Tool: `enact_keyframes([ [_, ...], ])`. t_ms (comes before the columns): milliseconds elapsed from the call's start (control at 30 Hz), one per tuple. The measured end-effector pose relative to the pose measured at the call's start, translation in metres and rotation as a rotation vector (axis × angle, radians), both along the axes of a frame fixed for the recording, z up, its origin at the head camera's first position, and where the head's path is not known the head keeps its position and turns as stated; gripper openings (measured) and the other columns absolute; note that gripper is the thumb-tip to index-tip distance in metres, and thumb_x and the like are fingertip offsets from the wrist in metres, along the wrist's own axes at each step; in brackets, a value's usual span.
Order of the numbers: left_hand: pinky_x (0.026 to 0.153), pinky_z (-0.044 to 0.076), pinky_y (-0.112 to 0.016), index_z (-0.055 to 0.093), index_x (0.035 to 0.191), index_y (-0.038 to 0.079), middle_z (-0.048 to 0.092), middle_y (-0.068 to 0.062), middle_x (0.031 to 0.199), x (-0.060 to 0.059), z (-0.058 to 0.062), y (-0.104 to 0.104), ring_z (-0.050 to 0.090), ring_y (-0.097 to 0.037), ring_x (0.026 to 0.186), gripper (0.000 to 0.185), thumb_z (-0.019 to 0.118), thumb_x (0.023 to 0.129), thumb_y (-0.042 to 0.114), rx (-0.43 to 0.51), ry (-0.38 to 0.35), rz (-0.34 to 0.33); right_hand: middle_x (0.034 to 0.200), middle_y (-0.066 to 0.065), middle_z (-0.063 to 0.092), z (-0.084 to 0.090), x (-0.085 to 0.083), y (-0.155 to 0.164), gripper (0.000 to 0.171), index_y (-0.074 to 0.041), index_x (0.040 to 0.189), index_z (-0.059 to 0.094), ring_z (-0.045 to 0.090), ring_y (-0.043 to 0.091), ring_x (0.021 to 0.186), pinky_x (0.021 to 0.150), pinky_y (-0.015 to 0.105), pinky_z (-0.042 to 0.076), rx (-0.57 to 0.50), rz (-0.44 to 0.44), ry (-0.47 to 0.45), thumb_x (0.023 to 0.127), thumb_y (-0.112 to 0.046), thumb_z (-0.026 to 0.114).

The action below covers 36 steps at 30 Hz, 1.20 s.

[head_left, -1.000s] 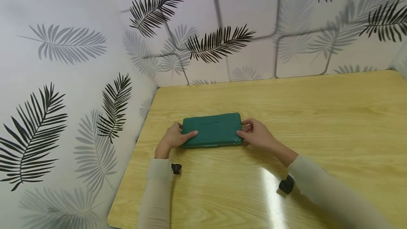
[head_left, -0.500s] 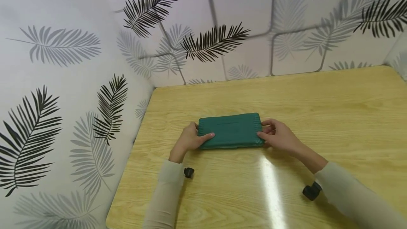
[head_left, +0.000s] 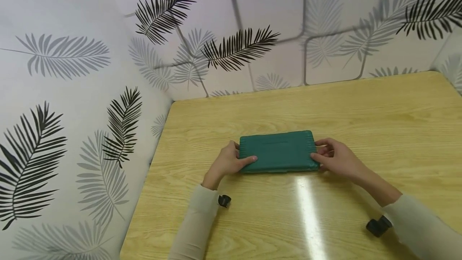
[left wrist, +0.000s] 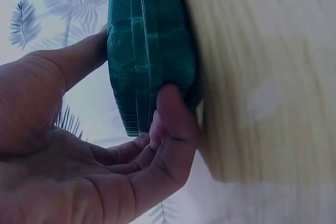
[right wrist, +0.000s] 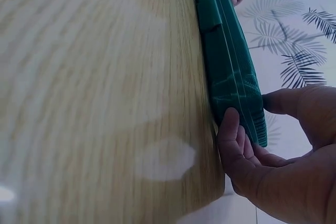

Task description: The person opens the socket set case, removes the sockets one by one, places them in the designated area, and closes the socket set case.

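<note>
A flat green plastic case [head_left: 279, 151] with ribbed short ends lies level at the wooden table, between both hands. My left hand [head_left: 231, 160] grips its left end, thumb on top and the other fingers curled at the side, as the left wrist view shows. At the right end my right hand [head_left: 337, 159] holds it between thumb and curled fingers. In the right wrist view a latch-like tab [right wrist: 209, 14] shows on the long side of the case. Whether its underside touches the table everywhere cannot be made out.
The wooden table [head_left: 379, 131] stretches far to the right of the case. Behind and to the left stand walls [head_left: 267, 59] with a leaf pattern. A bright light reflection lies on the tabletop in front of the case. Small black devices sit at both wrists.
Both hands have moved to the right across the table with the green case between them. The head view has shifted slightly. The grip looks the same.
</note>
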State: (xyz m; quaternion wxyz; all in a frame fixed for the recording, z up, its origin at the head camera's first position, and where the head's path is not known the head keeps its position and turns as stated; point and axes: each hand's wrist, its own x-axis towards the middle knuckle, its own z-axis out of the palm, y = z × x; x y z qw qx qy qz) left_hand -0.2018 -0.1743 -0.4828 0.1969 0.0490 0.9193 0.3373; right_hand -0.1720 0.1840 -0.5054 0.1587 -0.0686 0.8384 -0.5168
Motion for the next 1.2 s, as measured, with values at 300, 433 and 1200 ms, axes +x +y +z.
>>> enact_keyframes([
  [300, 0.100, 0.058, -0.050, 0.048, 0.151, -0.006, 0.066, -0.022, 0.127, 0.007, -0.006, 0.018, 0.066, -0.030, 0.111, 0.074, 0.082, 0.100, 0.037, 0.106, -0.009, -0.033, 0.127, 0.026, 0.067, -0.003, 0.014, 0.028, 0.062, 0.012, 0.156, 0.045, 0.069, 0.014, 0.101, 0.075, 0.030, 0.066, 0.015, -0.016, -0.002, 0.111, -0.023, 0.067],
  [433, 0.094, 0.059, -0.045, 0.048, 0.154, -0.004, 0.065, -0.021, 0.132, 0.012, -0.007, 0.024, 0.066, -0.028, 0.110, 0.072, 0.082, 0.101, 0.031, 0.204, -0.050, -0.042, 0.127, 0.026, 0.067, -0.002, 0.020, 0.042, 0.062, 0.012, 0.156, 0.045, 0.068, 0.006, 0.097, 0.075, 0.030, 0.065, 0.034, -0.023, -0.008, 0.111, -0.024, 0.067],
  [1200, 0.088, 0.066, -0.036, 0.044, 0.163, -0.002, 0.060, -0.021, 0.134, 0.023, -0.019, 0.026, 0.070, -0.016, 0.101, 0.072, 0.078, 0.103, 0.018, 0.466, -0.137, -0.052, 0.124, 0.025, 0.066, -0.007, 0.033, 0.064, 0.062, 0.013, 0.158, 0.042, 0.069, -0.001, 0.089, 0.073, 0.030, 0.065, 0.031, -0.035, 0.021, 0.111, -0.019, 0.066],
])
